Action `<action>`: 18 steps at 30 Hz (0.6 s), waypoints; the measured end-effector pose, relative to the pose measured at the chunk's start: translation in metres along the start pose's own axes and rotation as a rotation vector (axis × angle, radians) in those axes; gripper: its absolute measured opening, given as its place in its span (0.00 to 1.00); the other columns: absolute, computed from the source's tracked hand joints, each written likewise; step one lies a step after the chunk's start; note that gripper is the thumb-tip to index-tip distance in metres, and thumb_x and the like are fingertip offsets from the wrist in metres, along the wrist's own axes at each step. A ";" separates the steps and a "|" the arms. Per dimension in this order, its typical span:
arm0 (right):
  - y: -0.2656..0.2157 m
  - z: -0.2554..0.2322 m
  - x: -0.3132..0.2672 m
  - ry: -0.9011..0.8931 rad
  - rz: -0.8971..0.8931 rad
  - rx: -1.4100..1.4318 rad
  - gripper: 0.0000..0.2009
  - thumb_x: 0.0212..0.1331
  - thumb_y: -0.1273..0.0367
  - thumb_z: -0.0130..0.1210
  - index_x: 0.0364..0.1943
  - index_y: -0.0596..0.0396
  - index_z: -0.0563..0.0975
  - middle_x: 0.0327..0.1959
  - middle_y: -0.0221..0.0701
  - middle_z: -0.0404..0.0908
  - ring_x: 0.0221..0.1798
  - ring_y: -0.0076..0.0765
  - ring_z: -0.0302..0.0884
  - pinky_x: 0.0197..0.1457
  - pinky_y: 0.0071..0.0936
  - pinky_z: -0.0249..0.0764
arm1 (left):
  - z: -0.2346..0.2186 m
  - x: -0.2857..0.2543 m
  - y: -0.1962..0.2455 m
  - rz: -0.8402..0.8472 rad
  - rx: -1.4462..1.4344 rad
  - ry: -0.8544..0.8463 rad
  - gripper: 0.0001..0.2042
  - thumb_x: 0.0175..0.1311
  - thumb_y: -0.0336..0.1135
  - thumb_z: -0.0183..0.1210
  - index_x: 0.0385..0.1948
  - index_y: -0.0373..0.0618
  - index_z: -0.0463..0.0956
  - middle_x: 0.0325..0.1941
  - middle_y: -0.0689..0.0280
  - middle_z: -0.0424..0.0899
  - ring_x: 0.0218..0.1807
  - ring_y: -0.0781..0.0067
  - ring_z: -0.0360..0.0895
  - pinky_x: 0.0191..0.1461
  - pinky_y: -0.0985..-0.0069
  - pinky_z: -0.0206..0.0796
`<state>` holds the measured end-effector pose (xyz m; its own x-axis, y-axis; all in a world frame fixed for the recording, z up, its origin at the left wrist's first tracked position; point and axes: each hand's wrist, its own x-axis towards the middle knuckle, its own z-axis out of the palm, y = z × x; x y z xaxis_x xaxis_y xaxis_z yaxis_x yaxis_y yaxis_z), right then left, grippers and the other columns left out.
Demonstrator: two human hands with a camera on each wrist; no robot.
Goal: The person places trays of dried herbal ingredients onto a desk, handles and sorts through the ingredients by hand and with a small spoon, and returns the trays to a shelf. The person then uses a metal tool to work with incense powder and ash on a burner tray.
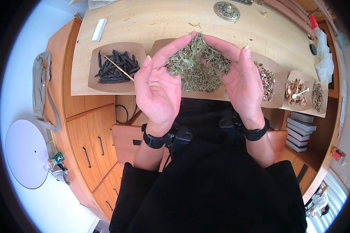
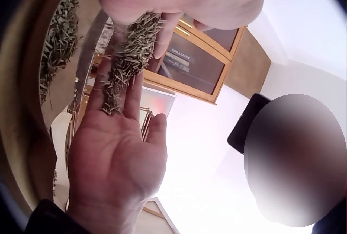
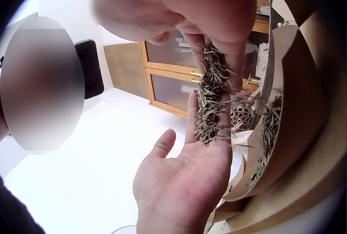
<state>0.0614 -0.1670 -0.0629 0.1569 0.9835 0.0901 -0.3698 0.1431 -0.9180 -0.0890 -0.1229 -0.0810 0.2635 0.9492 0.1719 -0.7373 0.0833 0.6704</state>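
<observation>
Both hands are held side by side, palms up, over a brown paper tray (image 1: pixel 159 44) at the middle of the table's near side. Across the fingers of the left hand (image 1: pixel 159 87) and the right hand (image 1: pixel 244 87) lies a loose pile of dried green herb (image 1: pixel 198 46), short and stick-like. The fingers are extended and slope inward, their tips meeting at the far side. More of the same herb fills the tray below, seen through the gap between the palms. In the right wrist view, some bits (image 3: pixel 238 144) hang at the edge of the fingers.
To the left, a paper tray (image 1: pixel 92 77) holds dark dried pods, with a thin pale stick (image 1: pixel 116 66) across it. On the right stand trays of chopped pieces (image 1: pixel 266 83), brown slices with a small white spoon (image 1: pixel 300 93), and mixed bits (image 1: pixel 317 97). Farther back lies a metal disc (image 1: pixel 226 11).
</observation>
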 end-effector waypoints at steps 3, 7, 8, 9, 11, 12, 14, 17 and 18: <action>0.001 -0.001 0.001 -0.003 -0.011 -0.033 0.30 0.84 0.54 0.31 0.64 0.67 0.76 0.62 0.43 0.81 0.66 0.34 0.76 0.73 0.30 0.66 | -0.001 0.000 0.000 -0.003 -0.043 -0.023 0.34 0.78 0.47 0.33 0.63 0.16 0.69 0.69 0.35 0.73 0.75 0.49 0.67 0.81 0.57 0.52; 0.001 -0.001 0.000 -0.013 -0.017 -0.045 0.30 0.84 0.54 0.31 0.64 0.67 0.76 0.62 0.42 0.82 0.66 0.34 0.76 0.73 0.30 0.66 | -0.001 -0.001 0.000 -0.003 -0.043 -0.017 0.34 0.78 0.47 0.33 0.63 0.16 0.69 0.69 0.34 0.73 0.75 0.49 0.67 0.81 0.57 0.52; 0.001 0.000 0.000 -0.012 -0.017 -0.045 0.30 0.84 0.54 0.31 0.64 0.67 0.76 0.62 0.42 0.82 0.66 0.34 0.76 0.73 0.30 0.66 | -0.001 -0.001 0.000 0.004 -0.034 -0.028 0.34 0.78 0.47 0.32 0.63 0.16 0.69 0.69 0.34 0.73 0.75 0.49 0.67 0.81 0.57 0.52; 0.001 0.000 0.000 -0.002 -0.020 -0.060 0.30 0.84 0.54 0.31 0.64 0.67 0.76 0.62 0.42 0.82 0.66 0.34 0.76 0.72 0.29 0.66 | -0.001 -0.001 0.000 0.011 -0.026 -0.040 0.34 0.78 0.47 0.32 0.63 0.16 0.69 0.69 0.34 0.73 0.75 0.49 0.67 0.81 0.57 0.52; 0.001 0.000 -0.001 0.007 -0.024 -0.073 0.30 0.84 0.54 0.31 0.64 0.67 0.76 0.62 0.42 0.82 0.66 0.33 0.76 0.72 0.29 0.66 | -0.001 -0.002 -0.001 0.011 -0.037 -0.054 0.34 0.78 0.47 0.32 0.63 0.17 0.69 0.69 0.35 0.73 0.75 0.49 0.67 0.81 0.57 0.53; 0.001 -0.001 -0.001 0.000 -0.018 -0.072 0.30 0.84 0.55 0.31 0.64 0.67 0.76 0.62 0.42 0.82 0.66 0.34 0.76 0.72 0.29 0.66 | -0.001 -0.002 -0.001 0.013 -0.049 -0.066 0.34 0.79 0.47 0.32 0.63 0.17 0.69 0.69 0.35 0.73 0.75 0.49 0.67 0.81 0.57 0.53; 0.002 -0.002 -0.001 -0.007 -0.012 -0.070 0.30 0.84 0.55 0.31 0.64 0.68 0.76 0.62 0.43 0.82 0.66 0.35 0.76 0.72 0.30 0.66 | -0.001 -0.003 -0.001 0.016 -0.035 -0.069 0.33 0.79 0.46 0.31 0.63 0.17 0.69 0.69 0.35 0.73 0.75 0.50 0.68 0.81 0.58 0.53; 0.003 -0.001 -0.001 -0.025 -0.049 -0.047 0.30 0.84 0.55 0.30 0.65 0.70 0.74 0.63 0.45 0.80 0.68 0.37 0.75 0.74 0.32 0.66 | -0.001 -0.004 -0.002 0.039 0.039 -0.072 0.33 0.79 0.46 0.31 0.63 0.17 0.70 0.69 0.36 0.73 0.74 0.51 0.68 0.80 0.58 0.53; 0.001 0.001 -0.002 -0.028 -0.039 -0.026 0.31 0.84 0.55 0.30 0.65 0.71 0.74 0.63 0.46 0.80 0.68 0.38 0.74 0.74 0.34 0.65 | -0.001 -0.005 -0.003 0.059 0.099 -0.072 0.33 0.79 0.46 0.31 0.62 0.17 0.70 0.69 0.36 0.74 0.74 0.51 0.69 0.80 0.59 0.53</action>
<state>0.0600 -0.1685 -0.0641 0.1455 0.9799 0.1366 -0.3398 0.1792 -0.9233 -0.0888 -0.1272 -0.0841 0.2675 0.9272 0.2620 -0.6889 -0.0060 0.7248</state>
